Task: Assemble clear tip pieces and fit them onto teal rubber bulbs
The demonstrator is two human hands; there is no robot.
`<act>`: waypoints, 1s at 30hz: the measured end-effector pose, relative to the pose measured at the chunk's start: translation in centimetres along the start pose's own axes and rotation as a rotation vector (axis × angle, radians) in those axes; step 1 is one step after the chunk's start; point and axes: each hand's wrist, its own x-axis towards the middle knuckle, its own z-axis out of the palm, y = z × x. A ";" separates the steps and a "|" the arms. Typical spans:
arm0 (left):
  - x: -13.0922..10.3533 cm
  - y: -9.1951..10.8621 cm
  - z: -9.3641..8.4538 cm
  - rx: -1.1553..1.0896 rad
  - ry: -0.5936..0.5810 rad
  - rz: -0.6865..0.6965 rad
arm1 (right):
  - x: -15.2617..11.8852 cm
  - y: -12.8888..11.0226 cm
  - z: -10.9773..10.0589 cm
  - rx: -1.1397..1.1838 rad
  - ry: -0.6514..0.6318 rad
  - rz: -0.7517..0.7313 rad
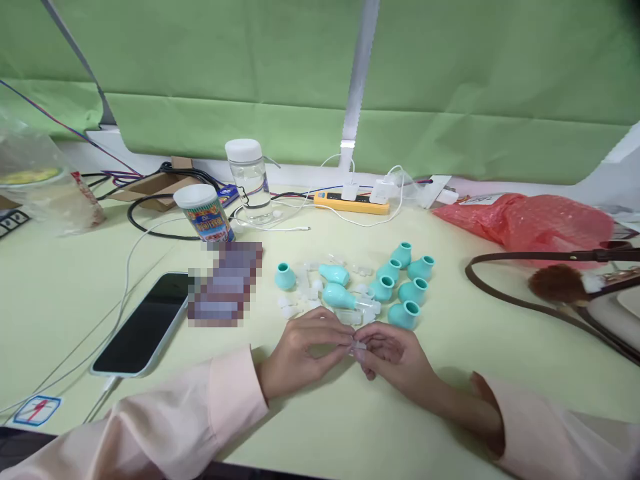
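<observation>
My left hand (310,347) and my right hand (395,353) meet near the middle of the table. Between their fingertips they both pinch a small clear plastic piece (358,345); its exact shape is too small to tell. Just beyond my hands lie several loose clear plastic parts (346,316). Two turquoise bulbs lie on their sides there, and the nearer bulb (339,295) has a clear part at its narrow end. Several turquoise bulbs (403,315) stand with their round openings up on the right, and a single one (285,277) stands on the left.
A phone (143,327) with a white cable lies left, beside a blurred flat item (227,283). Behind are a paper cup (206,217), a clear bottle (251,187) and a yellow power strip (350,203). A red bag (540,223) and brown strap (520,303) lie right.
</observation>
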 end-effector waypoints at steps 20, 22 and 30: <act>-0.1 0.1 0.1 0.040 -0.040 0.006 | 0.1 -0.6 0.1 0.018 0.034 -0.037; -0.1 0.1 0.1 0.031 -0.021 0.029 | 0.1 -0.7 0.2 0.020 0.025 -0.028; -0.3 0.5 0.2 -0.015 -0.053 -0.096 | -0.1 -0.5 0.1 0.028 -0.006 -0.057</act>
